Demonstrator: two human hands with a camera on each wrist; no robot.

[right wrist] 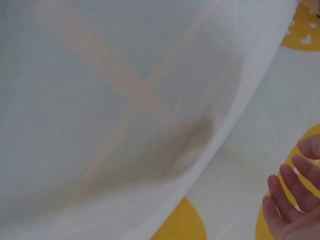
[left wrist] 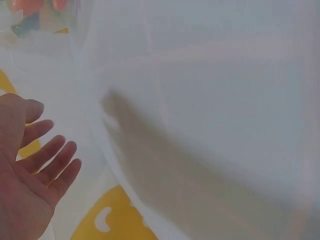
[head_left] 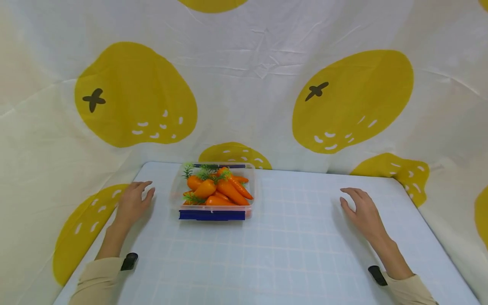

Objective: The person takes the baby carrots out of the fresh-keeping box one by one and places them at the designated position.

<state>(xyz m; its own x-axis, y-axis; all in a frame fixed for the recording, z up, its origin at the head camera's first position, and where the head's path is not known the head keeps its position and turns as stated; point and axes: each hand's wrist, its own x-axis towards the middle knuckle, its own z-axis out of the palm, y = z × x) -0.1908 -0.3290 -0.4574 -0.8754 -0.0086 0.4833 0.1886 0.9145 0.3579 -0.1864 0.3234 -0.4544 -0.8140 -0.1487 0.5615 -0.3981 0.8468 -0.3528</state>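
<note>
A clear plastic container [head_left: 251, 180] with dark blue side clips stands toward the back left of the table. Inside it lie several orange carrots [head_left: 230, 190] with green leafy tops, heaped together. My left hand [head_left: 132, 202] is held to the left of the container, apart from it, with relaxed fingers and nothing in them. Well to the right, my right hand [head_left: 364, 214] hovers over the table, its fingers loosely bent and holding nothing. Both wrist views show the fingers spread a little, the left hand [left wrist: 30, 170] and the right hand [right wrist: 295, 195] each bare of any object.
The table [head_left: 282, 254] has a pale cloth with a faint grid. Behind it hangs a white curtain [head_left: 244, 97] printed with large yellow fruits, which also runs down both sides. A dark wrist strap [head_left: 129, 261] shows at the left sleeve, another dark strap [head_left: 377, 275] at the right.
</note>
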